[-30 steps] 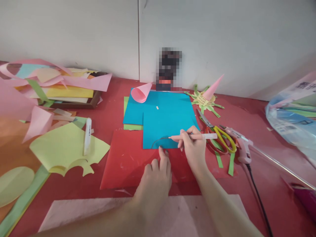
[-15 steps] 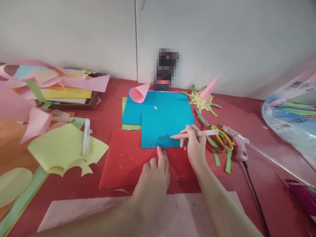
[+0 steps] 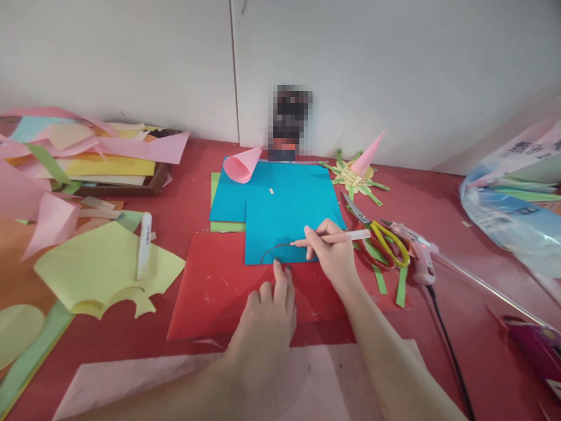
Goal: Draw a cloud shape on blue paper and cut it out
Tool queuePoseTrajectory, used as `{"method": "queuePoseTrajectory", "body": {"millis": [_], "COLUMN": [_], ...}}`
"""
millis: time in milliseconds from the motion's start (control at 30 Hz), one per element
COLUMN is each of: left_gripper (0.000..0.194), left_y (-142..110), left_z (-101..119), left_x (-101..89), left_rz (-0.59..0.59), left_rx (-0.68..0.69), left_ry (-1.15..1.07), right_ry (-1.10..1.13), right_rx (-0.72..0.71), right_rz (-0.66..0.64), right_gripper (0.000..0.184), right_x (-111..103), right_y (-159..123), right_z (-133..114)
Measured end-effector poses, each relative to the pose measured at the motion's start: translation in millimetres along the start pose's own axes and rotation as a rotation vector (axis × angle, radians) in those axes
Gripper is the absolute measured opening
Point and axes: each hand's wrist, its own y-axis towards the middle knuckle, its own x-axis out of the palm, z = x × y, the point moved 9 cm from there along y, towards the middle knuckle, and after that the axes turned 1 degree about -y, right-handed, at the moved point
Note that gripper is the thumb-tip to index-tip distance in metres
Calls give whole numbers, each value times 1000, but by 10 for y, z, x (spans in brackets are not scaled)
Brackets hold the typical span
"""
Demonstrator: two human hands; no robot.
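Observation:
My right hand (image 3: 335, 254) grips a pinkish-brown marker pen (image 3: 335, 237), its pale cap end pointing right. The pen's tip rests on a blue paper sheet (image 3: 276, 219), at the end of a dark curved line near the lower edge. My left hand (image 3: 269, 310) lies with fingers stretched out, the index fingertip at that lower edge, below the curve. Another blue sheet (image 3: 228, 202) lies underneath, with green paper (image 3: 214, 226) behind it. A red sheet (image 3: 201, 286) lies below the blue one and under my left hand.
Right of my hands lie scissors (image 3: 392, 245), green strips (image 3: 401, 286) and a corded pink glue gun (image 3: 423, 257). A paper flower with a pink cone (image 3: 369, 155) and a rolled pink cone (image 3: 241, 166) stand behind. Paper scraps fill a brown box (image 3: 127, 190) at left, near a white marker (image 3: 144, 245).
The pen tip has moved slightly left along the curve, and the line looks darker. My left hand keeps its place at the paper's edge. The whole view has shifted a little.

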Motion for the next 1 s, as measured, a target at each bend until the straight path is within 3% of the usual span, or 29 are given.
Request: {"method": "queuePoseTrajectory", "body": {"millis": [200,433,667,867,1000], "left_gripper": [49,49,48,49,48], "left_y": [19,14,9,20,12], "left_z": [0,-1,-9,-5,-12], "left_x": [18,14,14,5,-4], "left_rz": [-21,-49,-39,-17,-12], "left_rx": [5,9,-9,-13,-11], "left_ry": [-3,-47,-72,-24,-20], "right_ry": [-16,-36,-51,-30,-13], "right_rx": [10,57,14,94,59], "right_rz": [-23,77,33,121,71], "right_gripper": [31,32,31,32,32], "right_x": [22,-71,-17,-110,-66], "right_y": [-9,-15,-18,-31,-22], "right_z": [2,73,-28,50,15]}}
